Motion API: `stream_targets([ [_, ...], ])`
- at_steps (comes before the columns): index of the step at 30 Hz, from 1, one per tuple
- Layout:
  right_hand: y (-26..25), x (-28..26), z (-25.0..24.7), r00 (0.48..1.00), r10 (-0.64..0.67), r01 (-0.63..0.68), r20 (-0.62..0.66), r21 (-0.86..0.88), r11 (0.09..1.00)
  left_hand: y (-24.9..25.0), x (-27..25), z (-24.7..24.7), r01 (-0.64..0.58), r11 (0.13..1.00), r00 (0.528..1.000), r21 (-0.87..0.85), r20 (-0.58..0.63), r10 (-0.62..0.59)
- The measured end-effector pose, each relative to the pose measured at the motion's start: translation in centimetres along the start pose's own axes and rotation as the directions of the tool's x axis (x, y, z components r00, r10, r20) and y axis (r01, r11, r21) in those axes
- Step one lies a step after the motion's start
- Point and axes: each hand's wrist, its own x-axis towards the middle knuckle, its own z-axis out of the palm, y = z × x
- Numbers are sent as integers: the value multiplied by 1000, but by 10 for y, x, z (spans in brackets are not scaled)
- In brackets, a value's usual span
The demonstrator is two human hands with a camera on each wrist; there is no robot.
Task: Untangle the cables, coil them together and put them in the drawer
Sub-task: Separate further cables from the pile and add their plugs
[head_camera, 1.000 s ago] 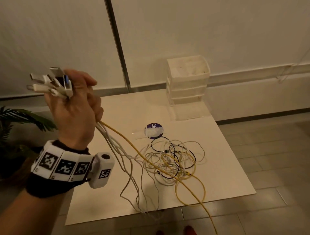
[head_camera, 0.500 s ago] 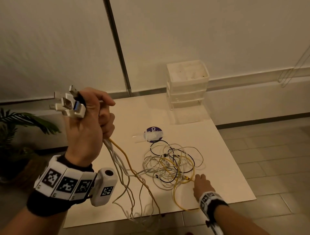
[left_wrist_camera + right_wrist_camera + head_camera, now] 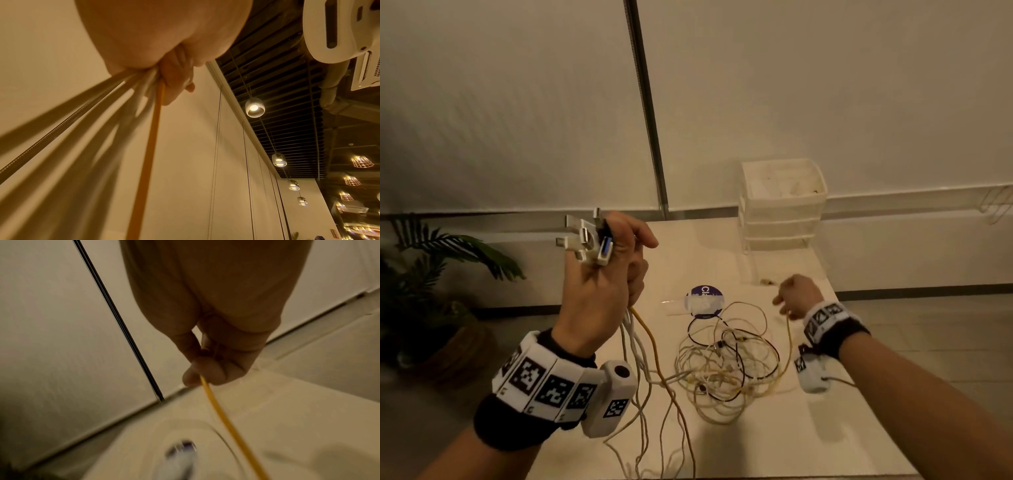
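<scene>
The left hand point(image 3: 602, 294), raised at near left, grips a bunch of cable plugs point(image 3: 589, 241). Right of it, tangled cables point(image 3: 726, 363) lie on the table point(image 3: 842, 428). Farther right, the right hand point(image 3: 796, 296) pinches the yellow cable point(image 3: 789, 339). The drawer unit point(image 3: 782, 205) stands at the far edge.

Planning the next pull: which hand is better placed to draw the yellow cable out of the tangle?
Right. The right hand already pinches the yellow cable beside the tangle; the left hand is full, gripping the bundled plugs.
</scene>
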Motion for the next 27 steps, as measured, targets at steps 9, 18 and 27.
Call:
stream_targets([
  [9, -143, -91, -64, 866, -495, 219, 65, 842, 493, -10, 28, 8, 98, 995, 982, -35, -157, -102],
  [18, -149, -167, 0, 658, -752, 674, -15, 457, 580, -19, 57, 38, 116, 993, 990, 4, -83, -115],
  [27, -135, -168, 20, 709, -696, 664, -113, 440, 605, -33, 57, 46, 204, 973, 971, 104, -151, -187],
])
